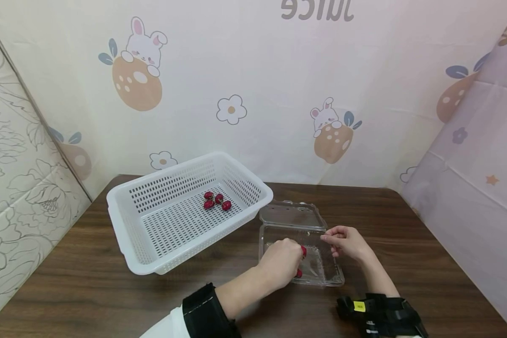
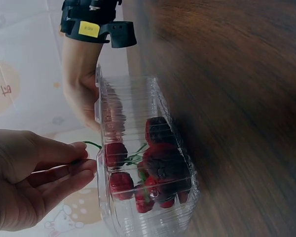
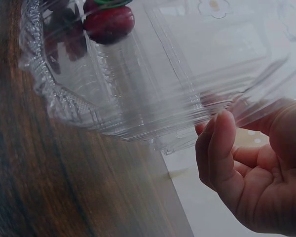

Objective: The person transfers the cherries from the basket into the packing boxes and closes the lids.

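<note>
My left hand (image 1: 282, 264) pinches the green stem of a cherry (image 2: 116, 154) between thumb and fingertips, at the open side of a clear plastic clamshell box (image 1: 334, 279). Several other dark red cherries (image 2: 165, 168) with green stems lie inside the box, mostly hidden by the left hand in the head view. My right hand (image 1: 347, 243) grips the box's right-hand rim, thumb and curled fingers on the thin plastic in the right wrist view. The box's clear lid (image 1: 293, 213) is folded back, away from me.
A white perforated plastic basket (image 1: 131, 253) stands to the left, with several cherries (image 1: 217, 201) toward its right end. The brown wooden table (image 1: 88, 286) ends at a printed curtain (image 1: 270, 131) behind. Both wrists wear black straps.
</note>
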Motion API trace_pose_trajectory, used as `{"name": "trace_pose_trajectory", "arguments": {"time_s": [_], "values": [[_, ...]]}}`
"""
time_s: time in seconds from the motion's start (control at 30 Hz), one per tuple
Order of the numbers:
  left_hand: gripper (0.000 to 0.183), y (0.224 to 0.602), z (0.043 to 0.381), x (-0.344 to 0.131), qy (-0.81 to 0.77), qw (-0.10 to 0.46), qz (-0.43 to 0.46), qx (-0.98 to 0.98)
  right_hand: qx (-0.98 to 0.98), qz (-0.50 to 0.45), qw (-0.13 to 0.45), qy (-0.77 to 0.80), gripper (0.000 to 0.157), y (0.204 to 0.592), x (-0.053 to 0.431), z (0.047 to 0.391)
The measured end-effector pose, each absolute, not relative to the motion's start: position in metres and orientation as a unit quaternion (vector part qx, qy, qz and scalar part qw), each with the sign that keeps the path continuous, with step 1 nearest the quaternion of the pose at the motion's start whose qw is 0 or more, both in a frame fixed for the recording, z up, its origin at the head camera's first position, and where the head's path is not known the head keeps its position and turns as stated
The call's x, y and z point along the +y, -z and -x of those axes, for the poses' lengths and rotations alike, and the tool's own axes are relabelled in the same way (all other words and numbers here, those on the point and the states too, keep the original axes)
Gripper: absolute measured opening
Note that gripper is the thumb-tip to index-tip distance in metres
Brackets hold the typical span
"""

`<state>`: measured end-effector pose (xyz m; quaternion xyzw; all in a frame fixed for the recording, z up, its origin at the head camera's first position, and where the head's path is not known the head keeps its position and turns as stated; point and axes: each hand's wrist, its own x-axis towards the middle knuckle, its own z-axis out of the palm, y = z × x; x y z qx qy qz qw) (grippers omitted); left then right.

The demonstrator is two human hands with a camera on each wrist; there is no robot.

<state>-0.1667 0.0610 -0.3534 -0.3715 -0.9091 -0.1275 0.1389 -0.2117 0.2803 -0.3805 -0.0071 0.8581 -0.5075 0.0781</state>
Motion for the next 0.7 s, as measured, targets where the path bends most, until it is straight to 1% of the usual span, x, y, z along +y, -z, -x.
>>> {"name": "trace_pose_trajectory", "arguments": {"time_s": [0.33,0.7], "values": [[0.034,0.362,0.17,0.066,0.098,0.134,0.386,-0.907,0.857,0.009,0.082,0.509,0.033,0.38,0.28,0.212],[0.032,0.37,0.174,0.068,0.107,0.126,0.393,-0.904,0.856,0.011,0.081,0.51,0.032,0.38,0.28,0.211]]}}
